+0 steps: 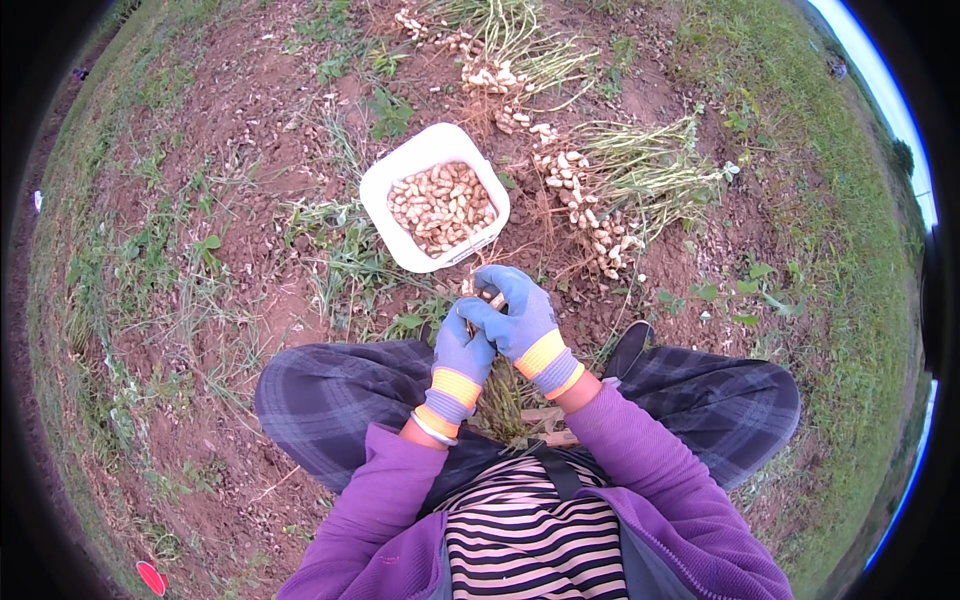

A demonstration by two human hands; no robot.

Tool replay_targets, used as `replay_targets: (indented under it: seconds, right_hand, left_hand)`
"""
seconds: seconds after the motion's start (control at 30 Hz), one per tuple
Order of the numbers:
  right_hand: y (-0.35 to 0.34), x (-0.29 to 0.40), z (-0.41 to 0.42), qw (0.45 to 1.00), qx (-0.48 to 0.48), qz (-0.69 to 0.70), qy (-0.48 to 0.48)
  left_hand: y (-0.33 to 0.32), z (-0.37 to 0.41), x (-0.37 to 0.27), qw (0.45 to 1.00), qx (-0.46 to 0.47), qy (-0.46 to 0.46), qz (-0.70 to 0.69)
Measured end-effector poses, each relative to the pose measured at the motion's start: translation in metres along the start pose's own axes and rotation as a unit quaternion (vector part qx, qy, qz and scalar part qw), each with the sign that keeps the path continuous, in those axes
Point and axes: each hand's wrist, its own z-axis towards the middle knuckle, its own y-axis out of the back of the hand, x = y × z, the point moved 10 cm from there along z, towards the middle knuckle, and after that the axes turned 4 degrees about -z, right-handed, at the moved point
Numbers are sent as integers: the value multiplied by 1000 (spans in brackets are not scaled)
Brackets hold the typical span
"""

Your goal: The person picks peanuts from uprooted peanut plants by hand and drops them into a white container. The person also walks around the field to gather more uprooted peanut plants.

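Note:
My gloved left hand [459,352] is closed around a bunch of pulled peanut plants. The green stems [501,401] hang below it, between my legs. Just above, my gloved right hand [517,311] curls its fingers over the peanut pods [496,301] at the root end, and the two hands touch. Thin roots stick out past the fingertips; the right fingers partly hide the pods. Beyond my hands stands a white plastic bucket [380,201], roughly square, with many loose peanuts [442,206] inside.
Pulled peanut plants [652,169] lie on the soil right of the bucket, pods facing it. Another bunch [517,56] lies farther off. My bent legs in plaid trousers [337,397] flank the hands. Weeds [337,255] grow left of the bucket. A red object [151,578] lies at lower left.

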Motion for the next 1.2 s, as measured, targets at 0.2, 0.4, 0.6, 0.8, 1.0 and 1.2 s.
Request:
replay_targets:
  seconds: [0.2, 0.4, 0.6, 0.8, 1.0, 1.2]
  right_hand:
    - [0, 10, 7, 997, 60, -48, -1]
    - [-3, 9, 9, 992, 107, -63, -28]
    - [-14, -27, -1, 912, 83, 345, -207]
    - [5, -49, 26, 802, 25, 559, -211]
    - [-4, -5, 85, 898, 81, 402, -161]
    - [19, -1, 118, 973, 53, 196, -112]
  left_hand:
    - [-1, -5, -14, 998, -2, 5, 62]
    - [-6, -2, -5, 1000, 9, 23, -15]
    - [-8, -6, -5, 968, 9, 83, -237]
    - [-4, -8, -1, 962, -38, 112, -247]
    - [3, -6, -14, 953, -53, 100, -281]
    - [47, -2, -45, 960, -110, 22, -257]
